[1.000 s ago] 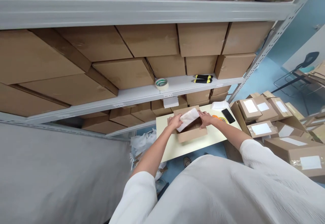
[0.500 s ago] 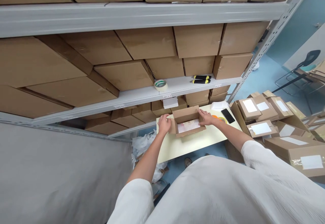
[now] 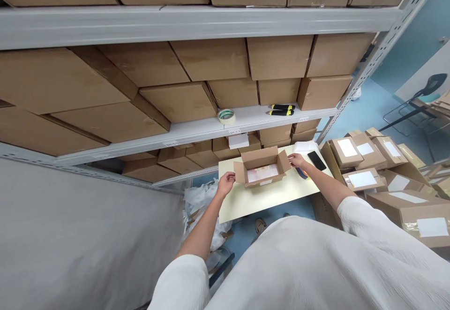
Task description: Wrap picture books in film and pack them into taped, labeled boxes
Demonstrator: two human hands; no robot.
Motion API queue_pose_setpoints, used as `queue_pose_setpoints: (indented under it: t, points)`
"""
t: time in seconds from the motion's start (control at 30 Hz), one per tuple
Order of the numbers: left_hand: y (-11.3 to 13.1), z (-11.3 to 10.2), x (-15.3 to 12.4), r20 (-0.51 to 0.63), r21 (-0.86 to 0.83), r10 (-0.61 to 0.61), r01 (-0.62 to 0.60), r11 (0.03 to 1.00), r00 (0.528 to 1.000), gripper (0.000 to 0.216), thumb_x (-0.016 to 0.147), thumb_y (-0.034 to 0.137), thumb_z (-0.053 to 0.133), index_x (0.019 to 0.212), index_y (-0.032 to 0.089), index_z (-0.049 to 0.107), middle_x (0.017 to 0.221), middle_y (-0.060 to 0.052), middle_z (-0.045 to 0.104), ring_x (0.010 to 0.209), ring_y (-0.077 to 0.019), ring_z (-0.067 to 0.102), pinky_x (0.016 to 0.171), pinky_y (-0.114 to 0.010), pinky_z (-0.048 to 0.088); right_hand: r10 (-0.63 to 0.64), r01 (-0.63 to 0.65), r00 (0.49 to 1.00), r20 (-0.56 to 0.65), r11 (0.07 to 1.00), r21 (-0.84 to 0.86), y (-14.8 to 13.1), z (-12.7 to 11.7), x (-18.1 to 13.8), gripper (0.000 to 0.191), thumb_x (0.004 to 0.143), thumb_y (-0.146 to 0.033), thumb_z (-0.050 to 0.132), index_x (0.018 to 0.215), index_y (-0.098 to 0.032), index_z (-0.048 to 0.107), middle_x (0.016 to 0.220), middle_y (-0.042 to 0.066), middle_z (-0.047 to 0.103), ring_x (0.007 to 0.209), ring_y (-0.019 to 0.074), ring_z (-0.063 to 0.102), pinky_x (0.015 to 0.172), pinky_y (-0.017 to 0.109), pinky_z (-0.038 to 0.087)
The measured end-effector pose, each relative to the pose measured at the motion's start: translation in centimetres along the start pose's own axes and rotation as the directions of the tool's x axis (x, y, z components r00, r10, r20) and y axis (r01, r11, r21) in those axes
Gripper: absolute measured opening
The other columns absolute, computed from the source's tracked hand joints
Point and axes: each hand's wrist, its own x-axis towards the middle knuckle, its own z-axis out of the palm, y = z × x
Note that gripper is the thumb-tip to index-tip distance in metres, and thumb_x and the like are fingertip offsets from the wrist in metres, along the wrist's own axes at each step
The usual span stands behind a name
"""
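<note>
2 box flaps [image 3: 240,172] are touched by the left hand [image 3: 226,184] and right hand [image 3: 297,160]; whether pinched cannot be told.

I had the whitish, pink-tinged rectangular packet [image 3: 262,173] tilted in my left hand [image 3: 226,183] a second ago; now it lies flat inside the open brown cardboard box [image 3: 260,157]. That hand has let go and shifted outward to the edge of the box's left flap [image 3: 240,173]. My right hand [image 3: 297,161] has drawn back from the right wall, its fingers now at the right flap's outer edge. A white patch [image 3: 266,182] has appeared on the box's front.
</note>
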Motion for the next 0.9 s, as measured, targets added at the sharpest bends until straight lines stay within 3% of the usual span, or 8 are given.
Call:
queue_pose_setpoints:
  t: [0.1,0.2,0.37,0.57,0.7,0.8,0.9]
  points:
    - [0.4,-0.1,-0.1,0.133,0.055,0.119,-0.127,0.99,0.984,0.045,0.067,0.018,0.057,0.108,0.022,0.075,0.119,-0.009,0.079,0.107,-0.0263,0.075,0.102,-0.047,0.061,-0.05,0.05,0.998,0.028,0.999,0.011,-0.6,0.6,-0.2,0.045,0.087,-0.033,0.082,0.126,-0.017,0.068,0.106,0.01,0.078,0.087,0.0191,0.073,0.078,0.029,0.059]
    - [1.0,0.1,-0.4,0.265,0.189,0.207,-0.262,0.946,0.942,0.061,0.062,0.014,0.056,0.118,0.023,0.078,0.136,-0.01,0.072,0.128,-0.0305,0.068,0.114,-0.051,0.055,-0.123,0.121,0.992,-0.011,0.984,-0.13,-1.5,1.3,-0.2,0.059,0.083,-0.037,0.088,0.134,-0.019,0.066,0.125,0.013,0.074,0.103,0.0228,0.073,0.091,0.033,0.059]
    - [1.8,1.3,-1.4,0.392,0.325,0.267,-0.404,0.855,0.88,0.076,0.058,0.008,0.055,0.131,0.022,0.069,0.16,-0.011,0.058,0.151,-0.0323,0.052,0.129,-0.054,0.039,-0.165,0.168,0.986,0.033,0.954,-0.248,-2.9,2.7,0.0,0.089,0.077,-0.027,0.088,0.157,-0.022,0.05,0.144,0.017,0.064,0.111,0.0264,0.073,0.095,0.035,0.059]
    - [2.7,2.1,-2.3,0.44,0.445,0.179,-0.387,0.808,0.88,0.079,0.063,0.014,0.072,0.14,0.026,0.058,0.163,-0.012,0.055,0.152,-0.0364,0.051,0.126,-0.052,0.042,-0.226,0.242,0.97,0.087,0.92,-0.309,-3.5,3.6,0.4,0.097,0.076,-0.022,0.078,0.166,-0.026,0.04,0.155,0.017,0.051,0.103,0.0235,0.071,0.091,0.035,0.06]
    - [3.0,2.2,-2.7,0.406,0.345,0.146,-0.299,0.89,0.902,0.084,0.074,0.037,0.085,0.149,0.027,0.047,0.157,-0.015,0.06,0.15,-0.0351,0.055,0.123,-0.051,0.044,-0.258,0.274,0.962,0.094,0.911,-0.307,-3.3,3.7,0.7,0.082,0.072,-0.018,0.069,0.151,-0.025,0.05,0.138,0.01,0.062,0.099,0.0218,0.067,0.087,0.033,0.058]
    - [3.2,2.3,-2.9,0.349,0.231,0.137,-0.227,0.946,0.927,0.077,0.078,0.045,0.085,0.142,0.026,0.046,0.153,-0.016,0.062,0.146,-0.032,0.059,0.118,-0.047,0.048,-0.275,0.292,0.956,0.098,0.909,-0.297,-3.0,3.7,0.6,0.066,0.069,-0.016,0.066,0.135,-0.024,0.058,0.123,0.006,0.068,0.098,0.0217,0.066,0.086,0.031,0.057]
    - [3.3,2.7,-2.9,0.23,0.185,0.102,-0.146,0.972,0.968,0.069,0.082,0.049,0.082,0.136,0.027,0.045,0.148,-0.015,0.064,0.134,-0.0294,0.067,0.109,-0.044,0.053,-0.294,0.321,0.946,0.134,0.908,-0.27,-2.9,3.4,0.2,0.057,0.07,-0.015,0.063,0.127,-0.023,0.063,0.125,0.008,0.07,0.099,0.0224,0.067,0.086,0.032,0.057]
